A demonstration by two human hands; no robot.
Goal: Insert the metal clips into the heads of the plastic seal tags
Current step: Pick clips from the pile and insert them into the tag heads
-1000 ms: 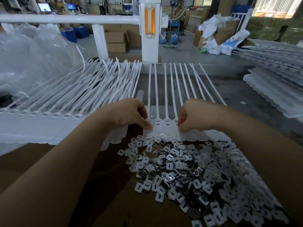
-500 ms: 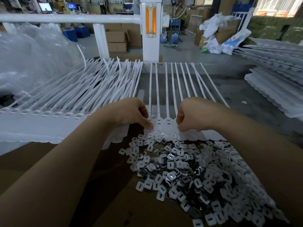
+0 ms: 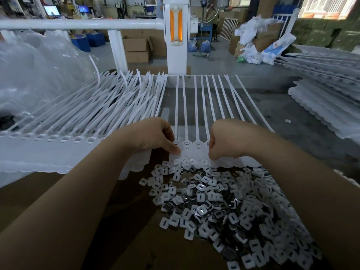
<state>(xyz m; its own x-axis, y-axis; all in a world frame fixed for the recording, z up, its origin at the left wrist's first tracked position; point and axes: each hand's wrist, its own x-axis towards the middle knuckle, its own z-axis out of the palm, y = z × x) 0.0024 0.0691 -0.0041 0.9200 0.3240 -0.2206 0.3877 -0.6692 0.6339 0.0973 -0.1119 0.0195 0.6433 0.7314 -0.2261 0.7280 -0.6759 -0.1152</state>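
**Both hands curled at the tag heads**

Curled tight, left hand (image 3: 153, 136), thumb tip pressing down on the head end of the row of plastic seal tags (image 3: 191, 148); whether anything sits pinched under the fingers, cannot tell. Curled likewise, right hand (image 3: 227, 142), knuckles up, thumb and fingers bunched against the row's near edge just to the right; contents of that grip hidden too.

Between the two hands: three tag heads (image 3: 198, 145) side by side, each with a dark slot, straps (image 3: 196, 98) running straight away toward the far edge of the grey table (image 3: 282, 106).

Just below the hands, touching the row's scalloped edge: a loose heap of metal clips (image 3: 216, 203), white square pieces with slots mixed with dark shiny metal, spread over brown cardboard (image 3: 64, 191).

To the left, a thick stack of tags (image 3: 81, 121), straps fanned, heads lined up along the near side. Far right, more stacked white tag sheets (image 3: 327, 98). Beyond the table, a white post with an orange panel (image 3: 176, 26), a white rail (image 3: 78, 24), clear plastic bags (image 3: 35, 65) at left, cartons (image 3: 136, 47) on the floor.
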